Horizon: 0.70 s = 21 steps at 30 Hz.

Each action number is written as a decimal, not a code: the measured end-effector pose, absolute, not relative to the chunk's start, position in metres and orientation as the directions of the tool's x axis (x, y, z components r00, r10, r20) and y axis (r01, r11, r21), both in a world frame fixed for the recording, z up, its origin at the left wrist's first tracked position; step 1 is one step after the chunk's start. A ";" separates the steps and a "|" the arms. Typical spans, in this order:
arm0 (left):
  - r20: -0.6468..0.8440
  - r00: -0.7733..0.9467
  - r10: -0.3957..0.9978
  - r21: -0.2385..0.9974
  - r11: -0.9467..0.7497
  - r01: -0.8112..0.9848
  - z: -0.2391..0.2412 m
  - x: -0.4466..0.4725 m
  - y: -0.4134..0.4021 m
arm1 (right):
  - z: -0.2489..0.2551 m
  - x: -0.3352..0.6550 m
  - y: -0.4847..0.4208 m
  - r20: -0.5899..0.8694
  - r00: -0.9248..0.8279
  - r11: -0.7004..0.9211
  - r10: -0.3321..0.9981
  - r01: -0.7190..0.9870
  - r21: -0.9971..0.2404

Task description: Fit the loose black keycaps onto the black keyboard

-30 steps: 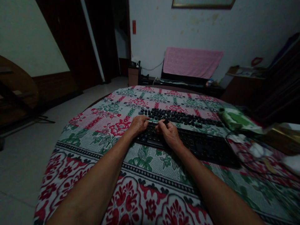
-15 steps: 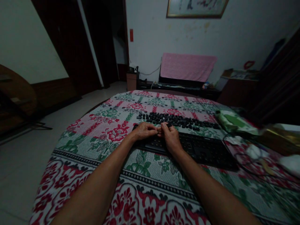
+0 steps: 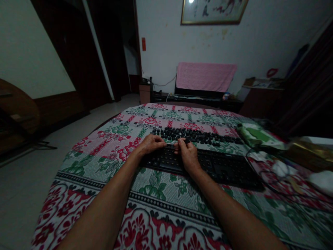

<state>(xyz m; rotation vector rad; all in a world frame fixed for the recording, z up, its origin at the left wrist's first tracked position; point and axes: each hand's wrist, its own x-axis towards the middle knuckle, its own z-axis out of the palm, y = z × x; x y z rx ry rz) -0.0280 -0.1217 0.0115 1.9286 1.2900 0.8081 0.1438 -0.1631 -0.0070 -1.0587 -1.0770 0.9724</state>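
Observation:
A black keyboard (image 3: 223,170) without most of its keycaps lies across the table in front of me. My left hand (image 3: 153,143) is closed in a pinch above its left end, at one end of a thin pale strip (image 3: 170,143) whose kind I cannot make out. My right hand (image 3: 188,153) is closed over the keyboard's middle, with a small black keycap (image 3: 187,141) at its fingers. The strip's other end reaches towards these fingers. Behind both hands, many loose black keycaps (image 3: 205,136) lie in a long band on the cloth.
A patterned cloth (image 3: 161,187) covers the round table. To the right are a green-and-white packet (image 3: 256,136), crumpled white tissue (image 3: 284,169), a dark cable (image 3: 275,189) and a gold box (image 3: 309,152). A pink towel (image 3: 205,76) hangs over a screen beyond the table.
My hands have moved apart: the left has shifted left, while the right stays near the same spot. A thin pale strip now shows between them. The view has tilted up slightly.

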 end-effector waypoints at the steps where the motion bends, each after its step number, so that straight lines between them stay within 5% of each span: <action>1: 0.171 0.264 0.949 0.801 -0.290 0.524 0.010 -0.032 -0.117 | -0.007 0.144 -0.163 0.188 0.199 0.212 0.962 -0.103 -0.972; 6: 0.253 0.072 0.965 0.706 -0.235 0.668 -0.003 -0.046 -0.085 | -0.008 0.144 -0.162 0.172 0.179 0.198 0.969 -0.139 -0.970; 14: 0.064 0.110 0.992 0.405 -0.126 0.905 0.003 -0.035 -0.060 | -0.009 0.144 -0.160 0.166 0.147 0.186 0.975 -0.130 -0.974; 21: 0.004 0.103 0.995 0.397 -0.096 0.913 -0.001 -0.036 -0.058 | -0.011 0.144 -0.159 0.159 0.125 0.175 0.979 -0.124 -0.977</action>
